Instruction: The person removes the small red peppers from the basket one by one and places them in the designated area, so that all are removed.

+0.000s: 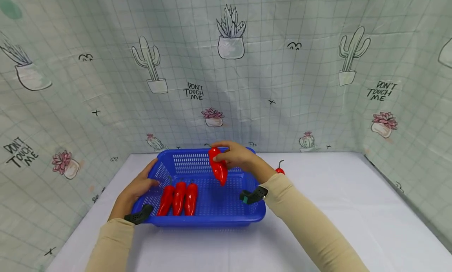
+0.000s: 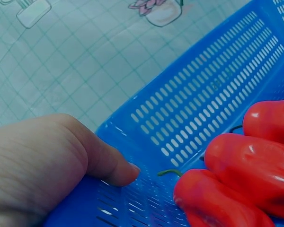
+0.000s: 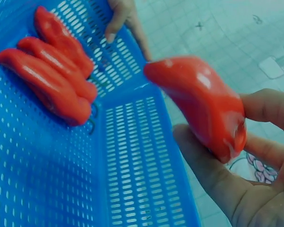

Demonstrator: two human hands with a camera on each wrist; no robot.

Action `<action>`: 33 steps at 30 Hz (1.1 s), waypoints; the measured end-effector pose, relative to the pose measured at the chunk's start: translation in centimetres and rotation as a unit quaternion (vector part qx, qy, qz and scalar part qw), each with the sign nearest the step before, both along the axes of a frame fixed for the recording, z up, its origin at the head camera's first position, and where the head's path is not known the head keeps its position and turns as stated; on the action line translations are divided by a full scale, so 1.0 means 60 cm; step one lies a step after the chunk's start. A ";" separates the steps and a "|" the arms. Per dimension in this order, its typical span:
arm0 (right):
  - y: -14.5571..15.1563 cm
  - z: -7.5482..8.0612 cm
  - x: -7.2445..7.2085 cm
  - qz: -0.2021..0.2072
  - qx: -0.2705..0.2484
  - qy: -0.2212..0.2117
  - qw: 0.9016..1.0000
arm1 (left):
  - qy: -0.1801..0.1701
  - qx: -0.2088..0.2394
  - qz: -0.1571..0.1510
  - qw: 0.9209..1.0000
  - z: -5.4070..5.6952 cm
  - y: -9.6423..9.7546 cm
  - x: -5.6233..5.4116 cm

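Note:
A blue plastic basket (image 1: 208, 220) with slotted walls sits on the white table. My left hand (image 1: 140, 183) grips its left side, thumb (image 2: 116, 168) inside the wall. Between the thumb and fingers of my right hand (image 1: 238, 156) is a red pepper (image 1: 219, 170), held above the right half of the basket with its tip pointing down. Three more red peppers (image 1: 179, 199) lie side by side in the basket's left part, their green stems toward the left wall in the right wrist view.
Another red pepper (image 1: 280, 170) with a dark stem lies on the table (image 1: 318, 193) right of the basket, mostly hidden behind my right forearm. A checked cloth (image 1: 268, 79) printed with cacti hangs behind the table and along both sides.

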State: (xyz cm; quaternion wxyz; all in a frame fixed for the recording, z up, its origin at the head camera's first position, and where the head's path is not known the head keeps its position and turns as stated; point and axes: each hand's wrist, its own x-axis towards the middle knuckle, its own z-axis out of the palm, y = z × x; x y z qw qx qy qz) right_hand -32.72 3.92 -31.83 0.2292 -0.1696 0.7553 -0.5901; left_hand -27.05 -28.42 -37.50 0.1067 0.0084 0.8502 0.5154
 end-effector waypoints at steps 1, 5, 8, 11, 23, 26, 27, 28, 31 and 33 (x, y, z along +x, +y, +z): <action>0.005 0.001 -0.001 0.001 -0.006 -0.004 1.000 | -0.002 -0.001 0.001 1.000 0.001 -0.001 -0.001; 0.023 0.005 -0.002 -0.001 -0.019 -0.009 1.000 | -0.011 -0.004 0.005 1.000 0.004 -0.003 -0.003; 0.036 0.005 0.000 -0.003 -0.020 -0.005 1.000 | -0.016 -0.002 0.007 1.000 0.004 -0.004 -0.002; 0.047 0.002 -0.001 0.001 -0.023 0.001 1.000 | -0.016 -0.003 0.005 1.000 0.002 -0.006 0.000; 0.087 0.005 0.000 -0.020 0.007 0.012 1.000 | -0.018 0.002 -0.003 1.000 0.002 -0.004 0.002; 0.095 0.006 -0.001 -0.015 0.005 0.014 1.000 | -0.017 0.003 -0.003 1.000 0.004 -0.003 0.002; 0.098 0.006 -0.002 -0.015 0.002 0.014 1.000 | -0.017 0.003 -0.003 1.000 0.005 -0.003 0.002; 0.101 0.006 -0.003 -0.015 0.000 0.014 1.000 | -0.017 0.004 -0.003 1.000 0.005 -0.003 0.002; 0.112 0.006 -0.006 -0.024 -0.004 0.020 0.999 | -0.021 0.004 -0.001 1.000 0.005 -0.003 0.003; 0.118 0.006 -0.008 -0.029 -0.003 0.024 0.999 | -0.026 0.001 0.002 1.000 0.006 -0.004 0.003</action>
